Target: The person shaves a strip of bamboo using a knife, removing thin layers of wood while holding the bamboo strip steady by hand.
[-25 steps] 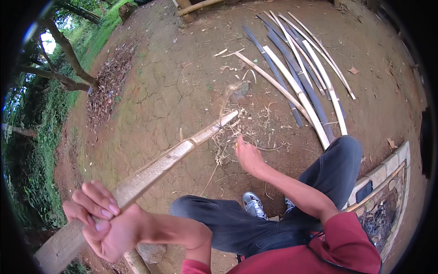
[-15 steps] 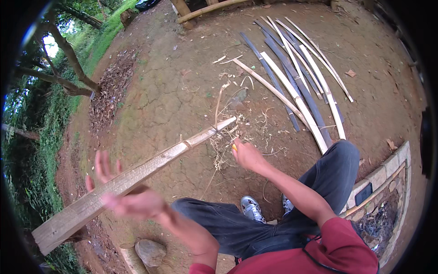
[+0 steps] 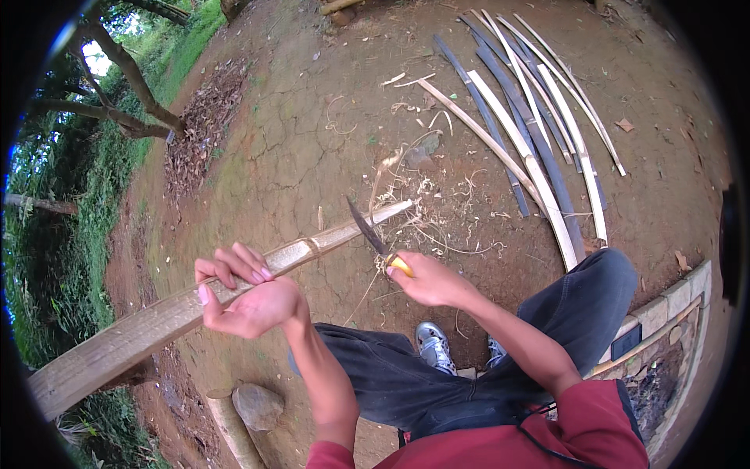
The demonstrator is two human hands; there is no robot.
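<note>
A long, pale bamboo strip point(image 3: 148, 332) slants from the lower left up to a narrow tip near the middle of the view, with a raised node ring along it. My left hand point(image 3: 254, 301) is closed round its middle, fingers over the top and thumb at the near edge. In my right hand point(image 3: 432, 280) is a knife point(image 3: 367, 228) with a yellow handle and a dark, pointed blade. The blade lies at the strip's narrow part, between the node and the tip; whether it touches cannot be made out. A thin curled shaving point(image 3: 379, 176) rises beyond the blade.
Several split bamboo strips point(image 3: 535, 168), dark and pale, lie on the bare soil at the right. Loose shavings point(image 3: 437, 223) litter the ground beyond my knees. A stone point(image 3: 258, 406) and a log point(image 3: 234, 438) sit at lower left; a phone point(image 3: 626, 341) rests on a brick edging point(image 3: 664, 309) at right.
My left hand has gone from open and blurred beside the strip to closed round it. The knife has come up to the strip, its blade now plainly visible. The view has shifted slightly.
</note>
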